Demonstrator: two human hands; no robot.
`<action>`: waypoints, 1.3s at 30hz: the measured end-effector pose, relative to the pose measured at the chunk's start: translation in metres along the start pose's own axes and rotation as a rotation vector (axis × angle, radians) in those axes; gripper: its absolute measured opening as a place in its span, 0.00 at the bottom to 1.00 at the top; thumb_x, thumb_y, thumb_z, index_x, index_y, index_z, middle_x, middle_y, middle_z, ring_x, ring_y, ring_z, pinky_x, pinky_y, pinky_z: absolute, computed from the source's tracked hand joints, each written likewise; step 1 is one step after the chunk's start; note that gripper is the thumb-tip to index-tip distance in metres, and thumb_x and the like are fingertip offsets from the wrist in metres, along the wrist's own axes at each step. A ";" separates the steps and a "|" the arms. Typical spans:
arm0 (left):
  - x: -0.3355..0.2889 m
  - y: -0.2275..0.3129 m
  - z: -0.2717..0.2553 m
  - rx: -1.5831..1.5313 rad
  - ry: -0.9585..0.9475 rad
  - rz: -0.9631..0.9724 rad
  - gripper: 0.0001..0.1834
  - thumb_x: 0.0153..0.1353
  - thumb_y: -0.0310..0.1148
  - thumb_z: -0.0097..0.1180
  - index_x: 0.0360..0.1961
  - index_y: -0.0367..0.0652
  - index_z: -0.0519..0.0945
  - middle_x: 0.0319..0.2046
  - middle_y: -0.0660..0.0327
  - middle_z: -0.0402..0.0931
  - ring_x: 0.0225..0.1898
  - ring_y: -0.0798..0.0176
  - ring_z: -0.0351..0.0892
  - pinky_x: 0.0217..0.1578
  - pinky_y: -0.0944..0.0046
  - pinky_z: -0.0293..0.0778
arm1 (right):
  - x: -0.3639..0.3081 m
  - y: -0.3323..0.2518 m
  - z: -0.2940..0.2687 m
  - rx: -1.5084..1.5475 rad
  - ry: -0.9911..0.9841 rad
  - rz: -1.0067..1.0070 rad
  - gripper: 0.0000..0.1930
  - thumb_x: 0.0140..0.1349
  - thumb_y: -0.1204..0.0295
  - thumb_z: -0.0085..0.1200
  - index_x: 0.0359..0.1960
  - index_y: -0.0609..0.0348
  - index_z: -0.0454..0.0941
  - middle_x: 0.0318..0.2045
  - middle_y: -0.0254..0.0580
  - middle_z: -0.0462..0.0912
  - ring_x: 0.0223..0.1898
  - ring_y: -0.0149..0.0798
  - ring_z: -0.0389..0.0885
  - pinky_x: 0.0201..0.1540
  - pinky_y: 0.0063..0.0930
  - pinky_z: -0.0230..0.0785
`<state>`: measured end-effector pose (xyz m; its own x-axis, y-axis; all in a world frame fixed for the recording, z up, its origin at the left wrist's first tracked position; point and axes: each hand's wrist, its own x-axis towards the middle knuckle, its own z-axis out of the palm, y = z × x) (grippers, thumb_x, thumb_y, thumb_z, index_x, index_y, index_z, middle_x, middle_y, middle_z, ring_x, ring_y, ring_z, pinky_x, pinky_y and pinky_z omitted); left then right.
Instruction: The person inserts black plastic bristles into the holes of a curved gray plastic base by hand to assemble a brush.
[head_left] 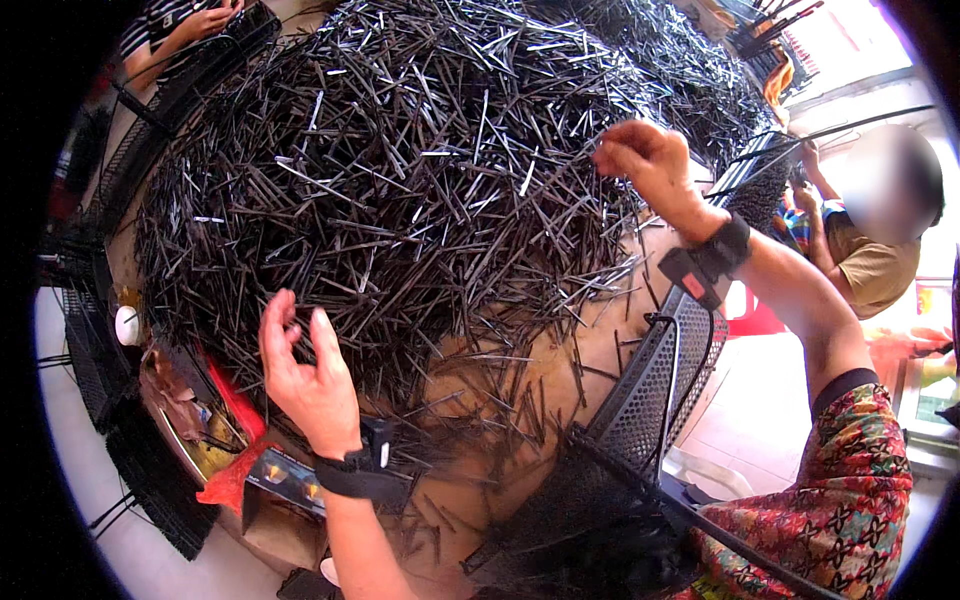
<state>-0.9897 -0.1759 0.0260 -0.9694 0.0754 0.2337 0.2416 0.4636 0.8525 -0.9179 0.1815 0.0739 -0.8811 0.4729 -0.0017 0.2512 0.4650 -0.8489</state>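
Observation:
A big heap of thin black strips [400, 170] covers most of the tabletop. My left hand [312, 385] is held over the heap's near left edge, thumb and fingers apart, nothing visible between them. Over the right side of the heap, my right hand [655, 170] has its fingers curled in and the thumb close to the fingertips. Whatever it pinches, if anything, is too small to make out. Both wrists wear black straps. Loose strips [500, 400] lie scattered on the brown tabletop [590, 340] between my forearms.
A black perforated mesh panel [660, 370] stands along the table's right edge. Left of my left hand is an open box [190, 405] with red plastic [235, 480] beside it. One person [875, 270] is at the right; another person's hand [205, 22] shows at upper left.

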 end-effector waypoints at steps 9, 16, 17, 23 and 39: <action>0.073 0.037 0.040 0.261 0.094 0.492 0.11 0.50 0.22 0.55 0.37 0.37 0.76 0.33 0.58 0.75 0.34 0.62 0.73 0.37 0.66 0.69 | 0.113 0.036 -0.036 -0.512 0.304 -0.581 0.10 0.50 0.73 0.52 0.35 0.59 0.76 0.23 0.43 0.79 0.24 0.39 0.78 0.28 0.27 0.69; 0.139 0.017 0.081 0.281 -0.172 0.204 0.23 0.57 0.43 0.50 0.43 0.31 0.73 0.40 0.49 0.74 0.42 0.56 0.73 0.45 0.64 0.65 | 0.190 0.069 -0.069 -0.703 0.523 -0.510 0.10 0.51 0.72 0.44 0.26 0.66 0.76 0.18 0.57 0.75 0.24 0.50 0.77 0.28 0.36 0.68; 0.148 0.010 0.071 0.409 -0.202 0.172 0.26 0.56 0.46 0.49 0.43 0.32 0.72 0.41 0.47 0.73 0.43 0.53 0.73 0.46 0.63 0.65 | 0.195 0.068 -0.052 -0.652 0.451 -0.395 0.11 0.50 0.71 0.44 0.26 0.66 0.76 0.18 0.56 0.76 0.23 0.47 0.77 0.29 0.35 0.68; 0.184 -0.008 0.092 0.472 -0.432 0.133 0.33 0.52 0.53 0.52 0.45 0.31 0.72 0.41 0.52 0.74 0.43 0.61 0.72 0.45 0.65 0.64 | 0.209 0.097 -0.076 -0.451 0.289 -0.175 0.14 0.54 0.67 0.45 0.33 0.67 0.75 0.26 0.53 0.77 0.29 0.41 0.76 0.32 0.31 0.67; 0.190 -0.013 0.092 0.485 -0.574 0.206 0.26 0.52 0.34 0.55 0.52 0.38 0.66 0.47 0.53 0.68 0.49 0.62 0.66 0.50 0.66 0.59 | 0.268 0.151 -0.083 -1.214 -0.182 -0.837 0.20 0.61 0.57 0.39 0.50 0.53 0.68 0.39 0.52 0.75 0.35 0.48 0.74 0.38 0.38 0.66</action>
<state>-1.1813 -0.0862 0.0161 -0.8100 0.5858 -0.0261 0.5014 0.7149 0.4874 -1.0826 0.4411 -0.0110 -0.9487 -0.2961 0.1107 -0.2497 0.9168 0.3117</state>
